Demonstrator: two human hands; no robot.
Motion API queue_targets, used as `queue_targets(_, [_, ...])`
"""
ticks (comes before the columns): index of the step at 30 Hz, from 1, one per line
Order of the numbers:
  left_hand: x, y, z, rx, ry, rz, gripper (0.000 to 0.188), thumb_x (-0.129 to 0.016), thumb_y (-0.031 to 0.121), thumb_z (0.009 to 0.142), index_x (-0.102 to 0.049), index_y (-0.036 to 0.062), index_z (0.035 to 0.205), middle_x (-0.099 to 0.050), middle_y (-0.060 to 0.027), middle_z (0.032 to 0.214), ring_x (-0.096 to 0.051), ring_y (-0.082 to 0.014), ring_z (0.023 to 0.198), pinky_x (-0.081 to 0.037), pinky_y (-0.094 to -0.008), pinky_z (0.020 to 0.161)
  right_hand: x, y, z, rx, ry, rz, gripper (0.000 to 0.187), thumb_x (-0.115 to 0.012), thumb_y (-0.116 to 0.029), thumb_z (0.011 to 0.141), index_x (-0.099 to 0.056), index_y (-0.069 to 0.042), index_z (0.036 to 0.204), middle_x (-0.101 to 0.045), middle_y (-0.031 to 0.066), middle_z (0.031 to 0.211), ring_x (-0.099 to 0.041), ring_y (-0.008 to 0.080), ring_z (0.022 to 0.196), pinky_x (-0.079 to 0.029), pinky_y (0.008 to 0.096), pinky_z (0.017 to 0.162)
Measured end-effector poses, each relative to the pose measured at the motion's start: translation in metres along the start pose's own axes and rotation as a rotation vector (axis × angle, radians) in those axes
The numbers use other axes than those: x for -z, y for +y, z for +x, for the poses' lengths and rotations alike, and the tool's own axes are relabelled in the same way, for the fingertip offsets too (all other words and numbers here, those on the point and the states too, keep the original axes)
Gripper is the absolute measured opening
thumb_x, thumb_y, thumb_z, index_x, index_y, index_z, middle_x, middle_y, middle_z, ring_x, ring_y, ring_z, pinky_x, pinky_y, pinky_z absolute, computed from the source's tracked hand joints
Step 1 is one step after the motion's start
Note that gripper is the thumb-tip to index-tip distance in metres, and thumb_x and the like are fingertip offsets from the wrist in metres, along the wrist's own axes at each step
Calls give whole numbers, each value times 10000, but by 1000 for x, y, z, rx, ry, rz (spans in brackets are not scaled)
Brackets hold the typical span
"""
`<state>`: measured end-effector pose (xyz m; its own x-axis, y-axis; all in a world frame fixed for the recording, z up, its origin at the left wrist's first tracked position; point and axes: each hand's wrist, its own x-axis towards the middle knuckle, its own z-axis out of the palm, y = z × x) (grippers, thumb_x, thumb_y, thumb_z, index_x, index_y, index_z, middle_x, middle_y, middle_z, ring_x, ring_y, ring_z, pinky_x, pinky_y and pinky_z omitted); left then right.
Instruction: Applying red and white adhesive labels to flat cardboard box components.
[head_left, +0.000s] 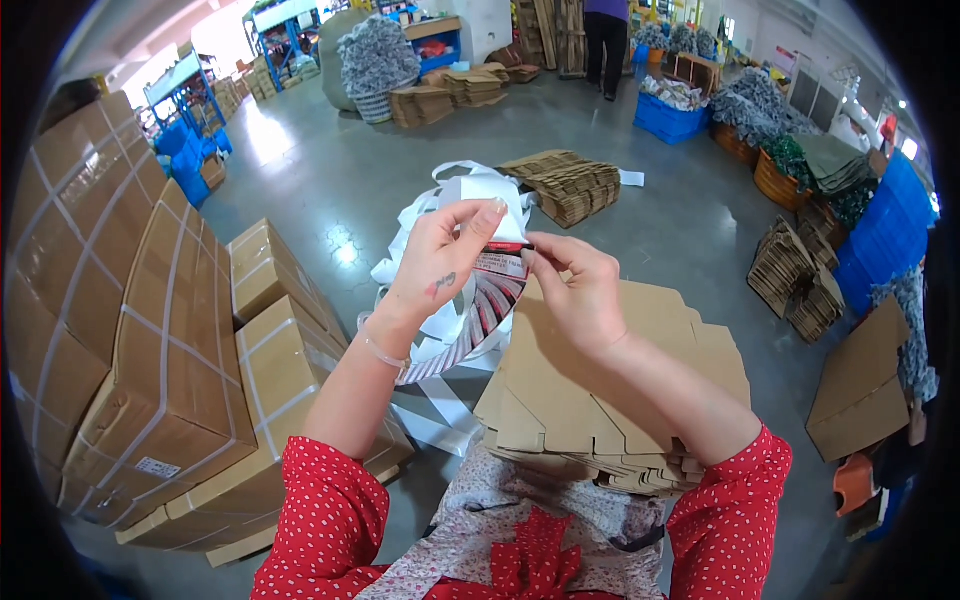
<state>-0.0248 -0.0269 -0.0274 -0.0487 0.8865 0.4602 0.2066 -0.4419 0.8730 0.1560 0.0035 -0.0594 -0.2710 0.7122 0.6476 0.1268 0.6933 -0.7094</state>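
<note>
In front of me, my left hand (445,245) is closed, its thumb pressed on a printed red, black and white label (500,262). My right hand (580,285) pinches the label's right edge between thumb and fingertips. Below the hands a curved, fanned row of striped printed labels (460,345) hangs down to the left. White paper strips (415,215) lie in a loose, curling heap behind and beside my left hand. Under my right forearm is a stack of flat brown cardboard pieces (640,370). What sits under the left fingers is hidden.
Large strapped cartons (180,400) stand close on the left. A bundle of folded cardboard (570,185) lies on the floor ahead. Blue crates (672,115) and baskets of tinsel-like garland (775,180) line the right. A person (605,45) stands at the back.
</note>
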Motion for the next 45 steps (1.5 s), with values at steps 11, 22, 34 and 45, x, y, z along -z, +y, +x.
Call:
queue_targets(11, [25,-40,-11,297,280,-253,530,-498,427,1022,-596,-57,1214,-649,-66,1020,-576,-143,944,-455,-288,870,15,-23,-25,241,-253,-399,196,-689,-156,887,-733,-59,1051,-521,181,1289,-517,250,1175,-439,361,923])
queue_targets(22, [-10,-102,-79,285,125,164,690,-567,437,974,-439,-112,1372,-510,-264,1333,-479,-357,1274,-373,-383,1071,48,16,-42,-870,-276,193,310,-648,-277,960,-722,22,986,-616,41,1084,-527,115,1076,-386,271,963])
queue_targets(34, [-37,-93,-93,306,-140,277,762,-736,321,862,-400,-77,1419,-469,-261,1368,-426,-337,1334,-307,-381,1121,37,30,-52,-518,-423,-482,272,-706,-254,877,-671,7,946,-581,150,1106,-521,277,1089,-401,384,940])
queue_targets(45, [-53,-66,-65,175,-246,358,716,-734,352,826,-446,-53,1342,-532,-271,1217,-516,-414,1121,-408,-413,1015,226,69,-73,-349,-164,-1431,307,-645,-267,856,-614,10,985,-599,196,997,-564,380,959,-468,456,812])
